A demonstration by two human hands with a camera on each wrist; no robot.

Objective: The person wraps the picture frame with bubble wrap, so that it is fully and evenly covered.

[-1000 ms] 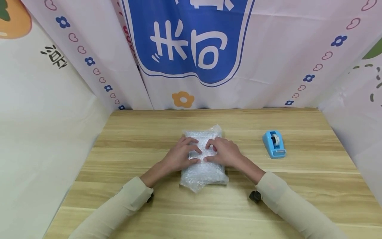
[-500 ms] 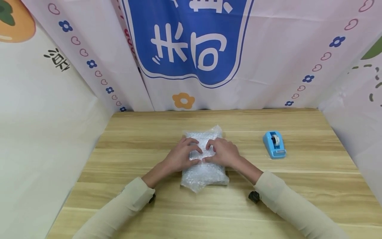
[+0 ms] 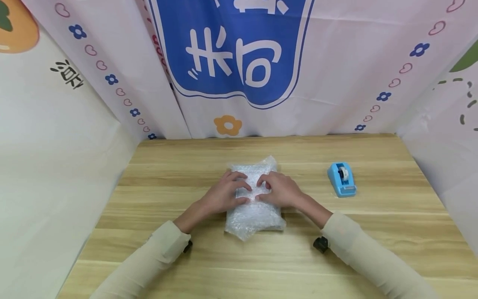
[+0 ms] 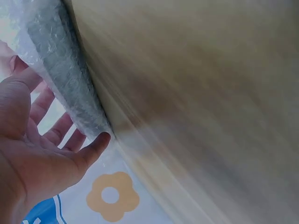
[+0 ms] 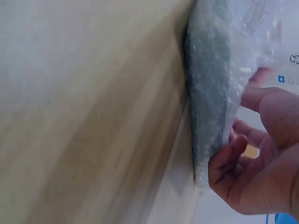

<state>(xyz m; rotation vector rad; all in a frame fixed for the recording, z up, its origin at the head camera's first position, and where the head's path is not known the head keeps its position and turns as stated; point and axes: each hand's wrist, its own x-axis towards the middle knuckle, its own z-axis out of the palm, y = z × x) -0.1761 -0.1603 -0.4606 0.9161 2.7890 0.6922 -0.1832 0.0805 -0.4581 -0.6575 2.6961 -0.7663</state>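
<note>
A flat parcel in clear bubble wrap (image 3: 255, 218) lies on the wooden table, with something grey showing through its side in both wrist views. The left hand (image 3: 225, 193) rests on its upper face from the left, fingers spread and slightly bent, with thumb and forefinger tips near the middle. From the other side, the right hand (image 3: 281, 190) touches the same face, its fingers bent more and the thumb tip close to the left thumb. In the left wrist view, one left fingertip (image 4: 102, 138) lies at the parcel's edge. What is inside the wrap cannot be made out.
A blue tape dispenser (image 3: 342, 179) with a roll of tape stands on the table (image 3: 377, 232) to the right. Behind the table hangs a printed cloth (image 3: 328, 74), and pale sheets line the left and right sides.
The head view has shifted slightly. Both hands stay on the bubble-wrapped parcel in nearly the same pose, and the parcel and dispenser have not moved on the table.
</note>
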